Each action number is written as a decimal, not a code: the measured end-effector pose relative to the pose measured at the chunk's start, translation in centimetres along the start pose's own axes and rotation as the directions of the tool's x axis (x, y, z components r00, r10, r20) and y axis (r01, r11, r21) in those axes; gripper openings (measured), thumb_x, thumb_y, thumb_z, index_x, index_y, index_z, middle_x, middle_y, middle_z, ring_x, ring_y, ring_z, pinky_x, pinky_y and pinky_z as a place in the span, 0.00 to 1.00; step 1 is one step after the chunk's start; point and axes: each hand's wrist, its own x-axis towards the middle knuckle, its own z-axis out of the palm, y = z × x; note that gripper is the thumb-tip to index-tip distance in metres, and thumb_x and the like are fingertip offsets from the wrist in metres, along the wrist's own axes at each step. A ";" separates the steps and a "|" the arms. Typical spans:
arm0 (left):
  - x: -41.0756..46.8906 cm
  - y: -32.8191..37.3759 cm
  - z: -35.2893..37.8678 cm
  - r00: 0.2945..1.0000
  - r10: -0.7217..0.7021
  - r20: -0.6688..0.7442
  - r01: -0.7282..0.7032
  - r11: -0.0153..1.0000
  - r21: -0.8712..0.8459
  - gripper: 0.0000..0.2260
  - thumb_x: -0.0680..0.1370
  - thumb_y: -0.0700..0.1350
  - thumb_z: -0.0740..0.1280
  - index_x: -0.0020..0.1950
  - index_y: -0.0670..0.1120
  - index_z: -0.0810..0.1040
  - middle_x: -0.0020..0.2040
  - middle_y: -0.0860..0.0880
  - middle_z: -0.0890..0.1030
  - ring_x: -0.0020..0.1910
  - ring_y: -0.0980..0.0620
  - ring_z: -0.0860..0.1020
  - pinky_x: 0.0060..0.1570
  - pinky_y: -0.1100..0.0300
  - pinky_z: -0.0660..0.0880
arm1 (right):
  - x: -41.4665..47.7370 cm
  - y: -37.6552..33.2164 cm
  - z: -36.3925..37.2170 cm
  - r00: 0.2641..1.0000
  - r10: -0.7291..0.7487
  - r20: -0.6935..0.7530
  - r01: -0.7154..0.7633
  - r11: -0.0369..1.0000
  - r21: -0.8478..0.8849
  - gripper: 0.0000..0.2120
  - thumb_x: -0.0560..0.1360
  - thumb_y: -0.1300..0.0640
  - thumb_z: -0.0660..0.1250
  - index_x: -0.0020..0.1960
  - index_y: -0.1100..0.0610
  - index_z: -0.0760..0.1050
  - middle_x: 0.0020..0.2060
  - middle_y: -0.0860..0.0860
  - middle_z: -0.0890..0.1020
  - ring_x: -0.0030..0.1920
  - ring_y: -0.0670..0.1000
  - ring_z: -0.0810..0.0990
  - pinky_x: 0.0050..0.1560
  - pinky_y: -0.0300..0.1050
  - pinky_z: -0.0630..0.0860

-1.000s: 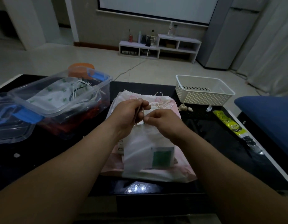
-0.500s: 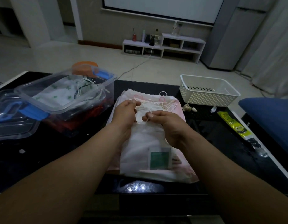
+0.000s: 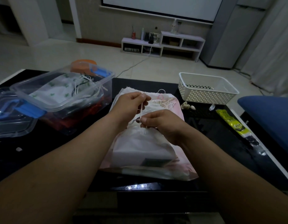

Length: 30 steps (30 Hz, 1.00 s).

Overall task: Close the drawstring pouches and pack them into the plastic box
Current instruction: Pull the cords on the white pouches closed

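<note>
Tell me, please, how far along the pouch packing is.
Done: several pouches lie in the box. In hand: the left hand pulls the cord while the right hand pinches the white pouch at its neck. Left: box this one, then the pink pouches beneath it.

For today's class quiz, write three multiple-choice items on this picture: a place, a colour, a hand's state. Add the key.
1. The white basket stands where, relative to the white pouch in the hands? A left of it; B right of it, farther back; C under it.
2. The latches on the plastic box are: A blue; B red; C green.
3. The left hand: A lies flat on the table; B lifts the basket; C pinches the drawstring.
Key: B, it sits beyond the right hand; A, blue clips show on the rim; C, the cord runs straight from its fingers.
</note>
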 end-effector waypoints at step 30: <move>-1.9 0.4 -0.1 0.966 -0.179 0.186 0.089 0.907 0.412 0.07 0.80 0.45 0.70 0.46 0.45 0.87 0.39 0.48 0.84 0.36 0.54 0.77 0.34 0.63 0.73 | -1.1 -1.1 -1.8 0.984 -0.067 -0.166 0.041 0.987 -0.158 0.03 0.78 0.62 0.73 0.46 0.57 0.84 0.44 0.51 0.87 0.47 0.49 0.85 0.47 0.42 0.79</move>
